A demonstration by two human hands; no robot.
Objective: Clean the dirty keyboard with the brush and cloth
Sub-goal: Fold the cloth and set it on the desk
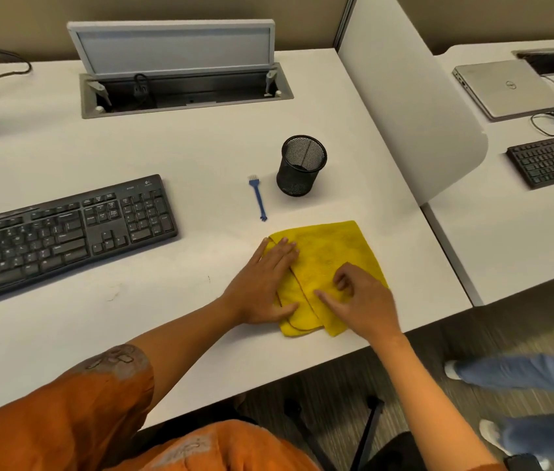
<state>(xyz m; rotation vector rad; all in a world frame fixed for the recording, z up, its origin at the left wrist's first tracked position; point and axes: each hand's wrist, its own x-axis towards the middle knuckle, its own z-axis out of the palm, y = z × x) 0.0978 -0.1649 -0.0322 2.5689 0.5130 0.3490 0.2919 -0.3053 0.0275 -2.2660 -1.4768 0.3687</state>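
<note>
Your left hand [263, 287] lies flat on the yellow cloth [333, 253], fingers straight and together, pressing its left edge onto the white counter [201, 158]. Your right hand [359, 302] rests on the lower right part of the cloth with the fingers curled, and the fingertips seem to pinch a fold of it, though the exact hold is not clear. The cloth is folded and sits in the lower centre of the frame, near the front edge of the counter.

The small blue brush [258, 197] lies on the counter just above the cloth, apart from it, with the bristles pointing to the top of the frame. Beside it on the right stands a black mesh cup [301, 166], upright. The black keyboard [61, 232] is at the left of the frame, well apart from both hands.

In the upper right, on a neighbouring desk, there is a closed laptop [506, 88] and a second keyboard [552, 159].
</note>
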